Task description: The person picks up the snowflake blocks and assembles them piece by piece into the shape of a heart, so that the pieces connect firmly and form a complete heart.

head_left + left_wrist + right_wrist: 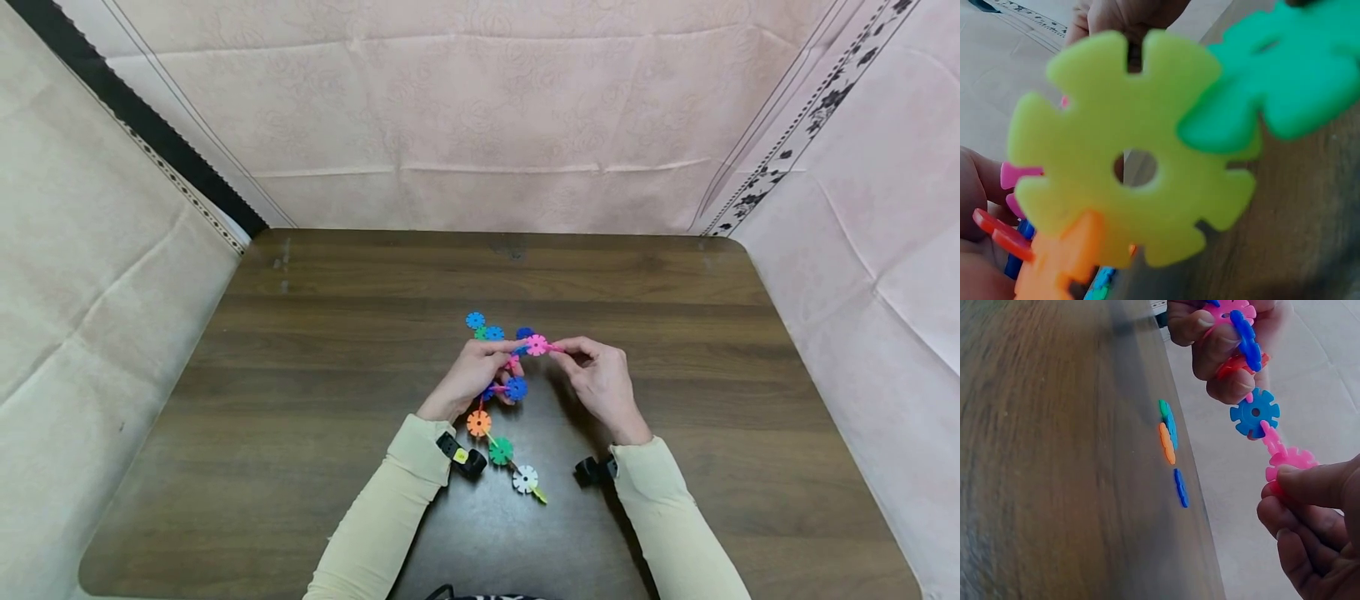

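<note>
A chain of notched plastic discs runs between the two hands and dangles over the table. My left hand [471, 373] grips its middle, fingers curled around pink, blue and red discs. From there an orange disc [479, 423], a green disc [500, 451] and a white disc [525, 479] trail toward the near side. Thumb and fingertips of my right hand [600, 379] pinch a pink disc [1297, 459]. That pink piece links through another pink one to a light blue disc [1255, 412]. Close to the left wrist camera, a yellow disc [1085, 137] joins a green disc [1297, 75].
Loose discs lie on the wooden table [300, 417] beyond the hands, among them a blue disc [475, 320], an orange disc [1167, 444] and a dark blue disc [1181, 487]. Pale patterned cloth [480, 108] surrounds the table's back and sides.
</note>
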A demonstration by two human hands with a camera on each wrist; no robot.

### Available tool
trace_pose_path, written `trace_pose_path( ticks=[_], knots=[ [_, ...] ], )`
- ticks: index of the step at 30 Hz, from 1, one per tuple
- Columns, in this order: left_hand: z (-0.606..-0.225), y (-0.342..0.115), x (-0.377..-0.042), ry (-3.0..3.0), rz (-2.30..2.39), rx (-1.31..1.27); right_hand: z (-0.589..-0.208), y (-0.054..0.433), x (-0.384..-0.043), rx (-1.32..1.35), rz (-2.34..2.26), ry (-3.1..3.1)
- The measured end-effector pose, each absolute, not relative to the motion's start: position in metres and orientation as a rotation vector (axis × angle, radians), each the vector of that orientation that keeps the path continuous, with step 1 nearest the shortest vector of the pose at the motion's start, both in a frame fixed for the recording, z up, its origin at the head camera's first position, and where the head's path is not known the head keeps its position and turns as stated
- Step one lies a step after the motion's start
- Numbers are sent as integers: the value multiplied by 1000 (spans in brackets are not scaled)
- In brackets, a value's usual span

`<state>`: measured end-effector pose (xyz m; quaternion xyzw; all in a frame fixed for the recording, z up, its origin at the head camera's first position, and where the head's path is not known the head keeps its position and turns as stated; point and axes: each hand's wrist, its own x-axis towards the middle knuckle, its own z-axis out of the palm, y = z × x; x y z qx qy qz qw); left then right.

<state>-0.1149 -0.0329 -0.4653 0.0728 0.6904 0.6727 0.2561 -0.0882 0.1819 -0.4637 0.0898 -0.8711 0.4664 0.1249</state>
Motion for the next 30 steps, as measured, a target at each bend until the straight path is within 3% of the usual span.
trace_pose_path(
  ticks=[19,30],
  knots=[
    [-465,-37,-113,1685,1889,176,-463,177,-87,179,1510,-2508],
    [-461,-43,-116,1765,1832,140,-461,168,-88,278,1600,-2530]
  ],
)
